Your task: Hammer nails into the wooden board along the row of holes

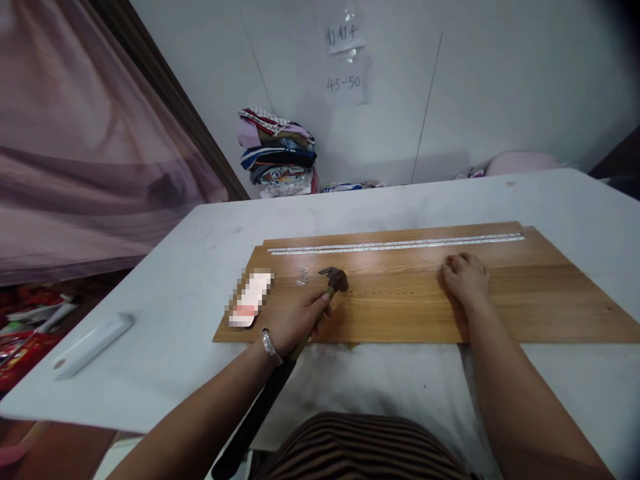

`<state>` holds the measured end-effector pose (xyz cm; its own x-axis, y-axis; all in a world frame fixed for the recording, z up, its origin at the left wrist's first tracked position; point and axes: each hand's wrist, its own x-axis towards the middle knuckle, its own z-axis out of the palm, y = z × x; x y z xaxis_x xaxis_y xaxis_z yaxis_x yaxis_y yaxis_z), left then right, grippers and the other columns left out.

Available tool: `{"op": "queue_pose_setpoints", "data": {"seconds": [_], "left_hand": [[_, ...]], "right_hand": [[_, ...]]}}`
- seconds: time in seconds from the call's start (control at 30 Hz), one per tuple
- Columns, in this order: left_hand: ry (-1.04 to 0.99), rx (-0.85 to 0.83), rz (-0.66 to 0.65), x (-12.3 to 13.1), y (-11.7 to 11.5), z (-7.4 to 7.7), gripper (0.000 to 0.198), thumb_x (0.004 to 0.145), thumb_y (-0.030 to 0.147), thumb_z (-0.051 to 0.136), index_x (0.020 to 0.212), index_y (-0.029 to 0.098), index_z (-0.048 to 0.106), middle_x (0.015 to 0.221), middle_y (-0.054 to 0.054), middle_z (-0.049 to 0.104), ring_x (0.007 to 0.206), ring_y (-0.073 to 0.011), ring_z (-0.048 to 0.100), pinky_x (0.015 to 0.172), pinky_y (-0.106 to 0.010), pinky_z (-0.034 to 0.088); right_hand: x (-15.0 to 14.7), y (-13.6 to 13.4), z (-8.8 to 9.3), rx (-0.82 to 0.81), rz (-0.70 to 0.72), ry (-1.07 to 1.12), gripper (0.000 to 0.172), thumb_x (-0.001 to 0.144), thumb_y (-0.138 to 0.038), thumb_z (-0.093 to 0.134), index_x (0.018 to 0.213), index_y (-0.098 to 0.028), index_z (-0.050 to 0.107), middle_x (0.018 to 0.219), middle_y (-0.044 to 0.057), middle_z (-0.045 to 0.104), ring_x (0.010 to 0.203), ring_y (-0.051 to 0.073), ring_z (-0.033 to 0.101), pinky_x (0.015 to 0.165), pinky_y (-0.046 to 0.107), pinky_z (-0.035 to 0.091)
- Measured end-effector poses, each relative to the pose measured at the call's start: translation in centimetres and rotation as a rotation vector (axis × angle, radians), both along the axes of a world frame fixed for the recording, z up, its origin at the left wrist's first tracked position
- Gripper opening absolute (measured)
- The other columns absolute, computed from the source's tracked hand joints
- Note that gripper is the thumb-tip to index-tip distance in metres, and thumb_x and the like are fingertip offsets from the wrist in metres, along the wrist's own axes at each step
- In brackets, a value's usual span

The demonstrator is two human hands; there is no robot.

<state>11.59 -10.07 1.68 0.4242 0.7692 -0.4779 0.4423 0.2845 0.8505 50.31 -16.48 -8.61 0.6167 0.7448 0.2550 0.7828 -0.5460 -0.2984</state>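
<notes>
My left hand (300,321), with a silver bracelet at the wrist, grips a claw hammer (336,279) high on its handle. The hammer's metal head is over the wooden board (540,313), and its black grip slants down toward my body. My right hand (465,279) rests on the board with its fingers curled in; whether anything is inside them is hidden. Between the hands runs a row of small dark spots (383,293), perhaps nails or holes. Several loose silver nails (302,275) lie left of the hammer head.
Two pale measuring strips (395,245) lie along the board's far edge. A blurred-out, phone-like object (251,298) is at its left end. A white, long-handled object (93,345) lies on the white table (165,293). Folded clothes (280,157) are stacked by the wall.
</notes>
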Motion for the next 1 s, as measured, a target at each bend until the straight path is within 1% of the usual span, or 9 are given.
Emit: {"op": "queue_pose_setpoints", "data": {"seconds": [0.1, 0.23, 0.47, 0.63, 0.8, 1.0], "left_hand": [[0.027, 0.008, -0.014, 0.00, 0.07, 0.00, 0.054, 0.080, 0.071, 0.057, 0.080, 0.017, 0.059, 0.057, 0.004, 0.048, 0.046, -0.0080, 0.042, 0.042, -0.019, 0.029], [0.049, 0.025, -0.024, 0.07, 0.12, -0.06, 0.056, 0.079, 0.073, 0.055, 0.081, 0.017, 0.058, 0.060, 0.003, 0.049, 0.046, -0.0082, 0.042, 0.042, -0.020, 0.030], [0.053, 0.041, -0.039, 0.05, 0.27, 0.06, 0.057, 0.081, 0.074, 0.051, 0.079, 0.017, 0.057, 0.060, 0.003, 0.049, 0.046, -0.0075, 0.042, 0.043, -0.020, 0.030], [0.122, 0.052, -0.031, 0.20, 0.22, 0.07, 0.058, 0.080, 0.075, 0.050, 0.077, 0.017, 0.057, 0.055, 0.004, 0.047, 0.045, -0.0086, 0.041, 0.042, -0.020, 0.032], [0.078, 0.032, -0.035, 0.10, 0.17, 0.07, 0.058, 0.081, 0.074, 0.050, 0.075, 0.017, 0.056, 0.053, 0.004, 0.045, 0.044, -0.0082, 0.040, 0.042, -0.020, 0.030], [0.068, 0.039, -0.053, 0.20, 0.07, 0.08, 0.057, 0.080, 0.074, 0.051, 0.078, 0.018, 0.057, 0.058, 0.004, 0.047, 0.046, -0.0082, 0.042, 0.042, -0.020, 0.032]], "right_hand": [[-0.02, -0.04, 0.04, -0.006, 0.009, 0.000, 0.035, 0.089, -0.033, 0.045, 0.103, -0.018, 0.073, 0.118, 0.015, 0.062, 0.116, 0.031, 0.052, 0.100, 0.048, 0.039], [-0.01, -0.08, 0.02, 0.015, 0.012, -0.004, 0.033, 0.089, -0.033, 0.047, 0.103, -0.020, 0.073, 0.114, 0.013, 0.063, 0.115, 0.030, 0.052, 0.099, 0.047, 0.039], [-0.04, -0.09, 0.07, 0.008, 0.015, -0.009, 0.034, 0.089, -0.033, 0.045, 0.103, -0.019, 0.073, 0.119, 0.015, 0.063, 0.116, 0.031, 0.053, 0.099, 0.048, 0.040], [0.04, 0.00, 0.04, -0.006, 0.002, 0.003, 0.037, 0.090, -0.034, 0.044, 0.107, -0.018, 0.073, 0.123, 0.016, 0.062, 0.120, 0.032, 0.052, 0.101, 0.049, 0.039], [0.03, 0.03, -0.04, 0.010, -0.003, 0.005, 0.035, 0.089, -0.033, 0.046, 0.106, -0.020, 0.073, 0.122, 0.015, 0.062, 0.117, 0.032, 0.053, 0.099, 0.049, 0.040], [0.14, -0.02, -0.15, 0.010, 0.010, -0.008, 0.034, 0.089, -0.032, 0.045, 0.105, -0.020, 0.073, 0.121, 0.014, 0.062, 0.116, 0.031, 0.053, 0.099, 0.049, 0.039]]}}
